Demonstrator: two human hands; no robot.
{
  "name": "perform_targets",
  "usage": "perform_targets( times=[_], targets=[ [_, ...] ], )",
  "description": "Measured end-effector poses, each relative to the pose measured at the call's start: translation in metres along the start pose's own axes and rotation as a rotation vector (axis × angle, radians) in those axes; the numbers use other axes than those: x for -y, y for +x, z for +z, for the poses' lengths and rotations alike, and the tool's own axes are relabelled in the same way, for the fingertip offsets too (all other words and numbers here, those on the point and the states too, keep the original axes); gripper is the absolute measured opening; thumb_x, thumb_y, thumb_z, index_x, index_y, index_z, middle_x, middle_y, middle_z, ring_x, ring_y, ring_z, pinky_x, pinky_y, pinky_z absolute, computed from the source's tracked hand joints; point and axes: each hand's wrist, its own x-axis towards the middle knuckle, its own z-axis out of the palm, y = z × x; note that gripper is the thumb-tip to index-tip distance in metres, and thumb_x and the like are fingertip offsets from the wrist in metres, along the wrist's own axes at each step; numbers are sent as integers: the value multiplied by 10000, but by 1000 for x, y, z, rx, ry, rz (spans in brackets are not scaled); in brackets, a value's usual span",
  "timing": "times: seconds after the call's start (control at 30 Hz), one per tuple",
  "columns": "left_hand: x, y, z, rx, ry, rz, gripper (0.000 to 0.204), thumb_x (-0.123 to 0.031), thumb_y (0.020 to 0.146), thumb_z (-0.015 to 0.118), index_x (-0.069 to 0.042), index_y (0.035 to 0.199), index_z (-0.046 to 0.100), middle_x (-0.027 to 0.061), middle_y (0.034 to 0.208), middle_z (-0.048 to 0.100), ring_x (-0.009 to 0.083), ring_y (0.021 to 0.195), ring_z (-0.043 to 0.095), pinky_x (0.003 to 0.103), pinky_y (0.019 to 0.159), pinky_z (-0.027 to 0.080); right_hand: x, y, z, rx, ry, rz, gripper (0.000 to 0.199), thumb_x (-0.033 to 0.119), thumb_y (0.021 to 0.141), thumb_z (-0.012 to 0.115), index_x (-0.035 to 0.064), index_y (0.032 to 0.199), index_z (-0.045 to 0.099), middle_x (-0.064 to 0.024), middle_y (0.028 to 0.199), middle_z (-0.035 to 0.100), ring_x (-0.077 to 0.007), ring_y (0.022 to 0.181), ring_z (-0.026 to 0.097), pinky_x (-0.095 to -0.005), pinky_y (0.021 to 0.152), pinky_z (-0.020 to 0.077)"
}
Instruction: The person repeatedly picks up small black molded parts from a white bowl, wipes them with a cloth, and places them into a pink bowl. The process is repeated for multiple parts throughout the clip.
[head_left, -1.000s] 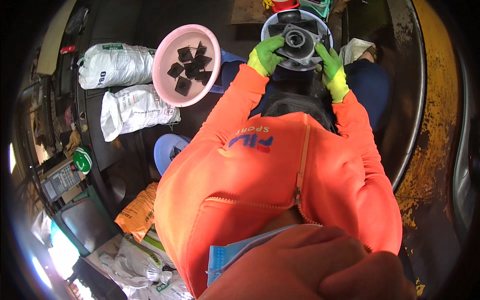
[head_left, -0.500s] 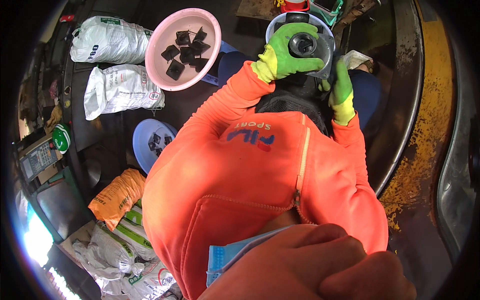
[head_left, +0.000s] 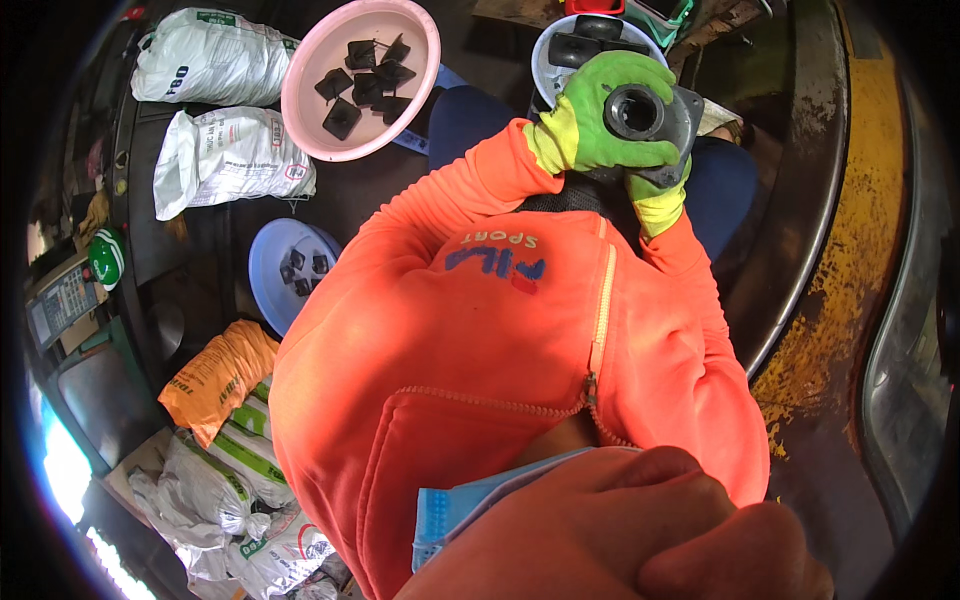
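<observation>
My left hand (head_left: 613,112), in a green glove with a yellow cuff, grips a black flanged part (head_left: 684,118). This part has a squarish plate and a round hollow collar. Its open collar faces up between my thumb and fingers. Close under the part's lower edge is my right hand (head_left: 657,187), gloved the same way. The part covers its fingers, so I cannot see whether they hold anything. Just beyond my left hand, a light blue basin (head_left: 543,75) contains several rounded black pieces (head_left: 597,28).
To the left, a pink basin (head_left: 425,40) holds several square black pieces, and a blue basin (head_left: 262,275) holds smaller ones. White sacks (head_left: 215,60) and an orange sack (head_left: 218,380) lie farther left. A rusty yellow machine edge (head_left: 868,190) runs along the right.
My left hand has moved slightly right and nearer with the black flanged part. My right hand has shifted from beside the part to under its near edge, and its fingers have become hidden.
</observation>
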Motion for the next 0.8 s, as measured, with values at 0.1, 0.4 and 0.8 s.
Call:
perform_targets(
  times=[0.1, 0.4, 0.8],
  targets=[
    [-5, 2, -2, 7, -16, 23, 470, -264, 574, 866, -112, 971, 667, 71, 1100, 651, 259, 1050, 584, 385, 923, 464, 16, 6, -1, 33, -69, -50, 463, 202, 837, 667, 51, 1250, 522, -107, 1145, 624, -250, 1058, 614, -319, 860, 498],
    [-10, 12, -25, 379, -178, 92, 394, -107, 662, 790, -60, 1015, 621, 121, 1165, 615, 257, 1059, 588, 382, 890, 485, 19, 13, -30, 354, -105, -206, 485, 120, 758, 735, 34, 1202, 560, -106, 1107, 632, -223, 992, 628, -328, 805, 519],
    [16, 50, -38, 718, -277, -57, 594, -147, 593, 735, -23, 1151, 574, 109, 1256, 585, 268, 1235, 497, 403, 1004, 420, 4, 17, -15, 277, 507, 481, 606, 89, 739, 763, 53, 1281, 496, -118, 1192, 586, -226, 1083, 579, -327, 905, 485]
  ],
)
